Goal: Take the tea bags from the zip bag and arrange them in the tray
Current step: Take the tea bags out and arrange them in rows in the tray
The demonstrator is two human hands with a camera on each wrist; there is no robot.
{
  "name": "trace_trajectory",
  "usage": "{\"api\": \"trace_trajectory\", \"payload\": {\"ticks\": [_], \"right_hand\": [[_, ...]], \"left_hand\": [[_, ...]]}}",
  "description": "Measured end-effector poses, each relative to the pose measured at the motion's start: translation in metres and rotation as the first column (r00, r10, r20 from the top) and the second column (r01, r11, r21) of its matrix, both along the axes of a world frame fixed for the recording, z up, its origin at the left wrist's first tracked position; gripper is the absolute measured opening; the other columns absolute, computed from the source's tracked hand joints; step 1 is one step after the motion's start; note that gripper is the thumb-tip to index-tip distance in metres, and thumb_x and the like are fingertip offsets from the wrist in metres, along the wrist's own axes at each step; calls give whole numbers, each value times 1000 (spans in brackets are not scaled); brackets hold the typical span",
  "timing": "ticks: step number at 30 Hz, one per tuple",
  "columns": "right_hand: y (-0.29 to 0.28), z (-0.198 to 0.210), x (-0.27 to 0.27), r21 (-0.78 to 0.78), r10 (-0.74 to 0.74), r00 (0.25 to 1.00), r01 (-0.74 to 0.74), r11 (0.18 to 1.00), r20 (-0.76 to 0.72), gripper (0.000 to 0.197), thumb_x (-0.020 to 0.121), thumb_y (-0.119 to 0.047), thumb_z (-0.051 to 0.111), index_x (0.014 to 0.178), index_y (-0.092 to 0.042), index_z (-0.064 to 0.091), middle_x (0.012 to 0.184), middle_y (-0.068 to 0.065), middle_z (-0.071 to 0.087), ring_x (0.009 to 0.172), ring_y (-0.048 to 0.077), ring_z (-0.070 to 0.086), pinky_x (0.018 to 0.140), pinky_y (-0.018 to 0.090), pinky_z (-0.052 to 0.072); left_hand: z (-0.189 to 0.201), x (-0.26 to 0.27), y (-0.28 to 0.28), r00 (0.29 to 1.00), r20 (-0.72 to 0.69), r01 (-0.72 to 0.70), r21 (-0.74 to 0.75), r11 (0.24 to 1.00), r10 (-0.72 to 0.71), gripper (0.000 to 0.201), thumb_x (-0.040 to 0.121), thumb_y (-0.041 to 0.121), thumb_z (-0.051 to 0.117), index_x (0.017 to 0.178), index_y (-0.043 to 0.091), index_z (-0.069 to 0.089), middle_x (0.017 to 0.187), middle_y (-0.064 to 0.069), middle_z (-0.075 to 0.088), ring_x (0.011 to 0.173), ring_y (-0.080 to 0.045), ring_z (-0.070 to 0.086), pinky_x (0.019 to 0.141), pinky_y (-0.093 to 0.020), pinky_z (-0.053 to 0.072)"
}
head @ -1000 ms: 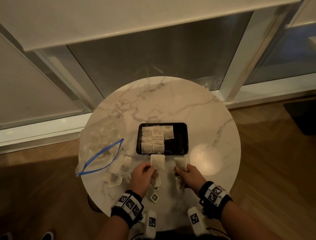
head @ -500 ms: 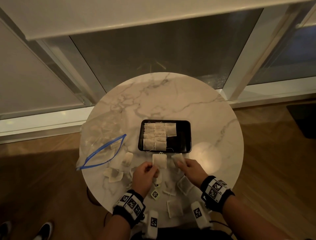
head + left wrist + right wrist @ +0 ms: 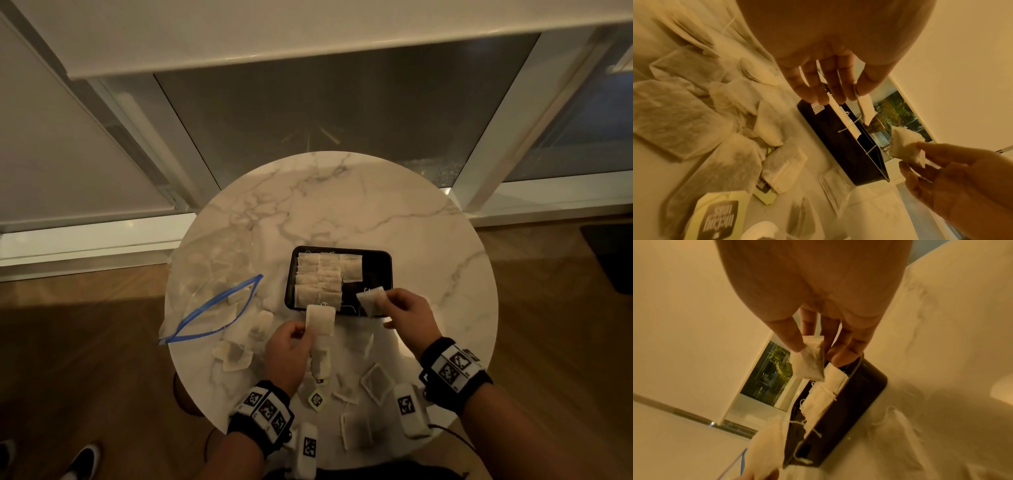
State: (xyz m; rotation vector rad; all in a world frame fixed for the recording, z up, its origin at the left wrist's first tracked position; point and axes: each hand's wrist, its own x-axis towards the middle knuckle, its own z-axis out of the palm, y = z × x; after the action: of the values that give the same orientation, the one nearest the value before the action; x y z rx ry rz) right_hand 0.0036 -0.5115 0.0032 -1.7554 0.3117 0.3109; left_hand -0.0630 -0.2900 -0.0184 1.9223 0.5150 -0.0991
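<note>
This looks like a home or a hotel-style living room, seen at night. A small round marble-topped side table (image 3: 342, 205) stands on a wood-plank floor (image 3: 548, 325), the kind of furniture kept in a lounge corner. Beyond the fingertips (image 3: 797, 344), past the table's far edge, tall floor-to-ceiling windows (image 3: 325, 113) in pale frames are partly covered by a lowered roller blind (image 3: 239, 31). Through the glass, foliage (image 3: 781, 363) and railings show outside. A sneaker (image 3: 80, 460) rests on the floor
</note>
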Motion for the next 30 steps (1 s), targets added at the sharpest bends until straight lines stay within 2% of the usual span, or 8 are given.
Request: {"api": "trace_trajectory", "payload": {"ticks": [3,7,10,15,18,21,25,30], "right_hand": [[6,6,26,-32,-28,1000,28,999,13,12,90,-16,66,81,-18,75,70,-5,71,61,4,63,59,23,50],[20,-11,64,-266,52,998,-58,962,-29,16,88,-17,64,77,-29,68,76,-4,68,74,19,66,71,35,57],[28,-28,82,-392,90,989,-128,911,-114,12,87,-21,63,76,-24,64,78,-1,66,78,23,67,78,40,59],[39,-35,95,-471,72,980,-151,869,-183,9,89,-17,60,91,-12,68,81,4,62,83,29,67,82,42,58],[45,-38,97,-526,86,981,-165,834,-171,13,90,-18,59,92,-10,69,90,11,68,86,29,66,80,34,56],[49,-38,99,-547,86,981,-170,820,-176,14,90,-17,58,94,-9,68,93,11,67,87,28,63,72,27,48],[52,-34,102,-520,100,968,-210,828,-231,8,84,-15,59,81,-10,65,80,6,62,70,21,60,58,25,49],[52,-39,102,-496,160,948,-282,822,-274,14,80,-12,57,86,-5,67,85,14,67,78,28,66,72,35,60]], "left_hand": [[2,8,2,997,73,-17,15,1000,16,11,97,27,62,94,20,70,90,6,69,83,-2,63,72,-16,51],[1,23,1,999,35,-22,1,1000,22,9,98,29,61,94,23,66,91,10,67,87,-4,63,72,-17,48],[-4,28,0,1000,7,-4,34,999,4,7,99,30,59,95,27,64,91,13,66,87,-3,62,71,-14,45],[-13,30,0,1000,-9,14,71,997,-13,7,99,31,58,97,26,63,93,13,65,89,-3,61,76,-19,47],[-16,30,0,1000,6,9,78,997,-10,6,99,29,59,95,27,63,90,15,64,88,-2,61,73,-17,45],[-20,30,0,1000,-2,16,74,997,-16,6,99,30,59,96,27,63,92,15,63,91,-4,61,77,-21,47],[-23,29,2,1000,-22,17,76,997,-15,11,99,33,58,101,24,64,96,12,65,95,-7,62,83,-27,50],[-24,29,3,1000,-15,6,55,998,-6,15,99,33,58,102,21,67,96,10,67,94,-7,63,85,-31,53]]}}
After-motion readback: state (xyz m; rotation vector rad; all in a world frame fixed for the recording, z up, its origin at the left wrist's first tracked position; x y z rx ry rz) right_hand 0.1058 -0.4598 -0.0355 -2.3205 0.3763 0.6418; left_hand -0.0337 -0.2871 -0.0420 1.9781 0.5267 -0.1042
